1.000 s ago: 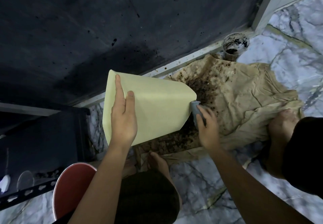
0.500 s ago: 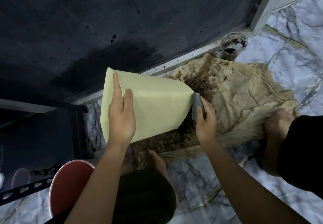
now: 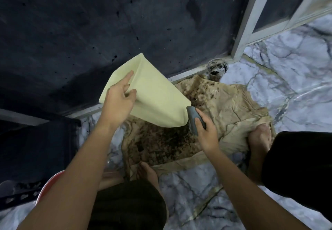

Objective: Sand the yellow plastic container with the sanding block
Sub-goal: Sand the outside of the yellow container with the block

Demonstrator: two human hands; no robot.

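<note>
The pale yellow plastic container [image 3: 154, 96] is tilted in mid-air over stained brown paper, its narrow base end pointing down to the right. My left hand [image 3: 117, 102] rests on its upper left side, fingers spread across a corner edge. My right hand [image 3: 206, 131] grips a grey sanding block [image 3: 193, 117], which is pressed against the container's lower right end.
Crumpled brown paper [image 3: 233, 107] with dark stains covers the marble floor. A dirty clear cup [image 3: 216, 69] stands by the white frame [image 3: 246, 19]. A dark wall is behind. A red stool [image 3: 47, 184] and a black metal rack [image 3: 21, 193] are at lower left. Bare feet flank the paper.
The container has turned and tipped so a corner edge faces up. My left hand shifted from flat on its side to fingers spread over the edge. The block stays at the lower end.
</note>
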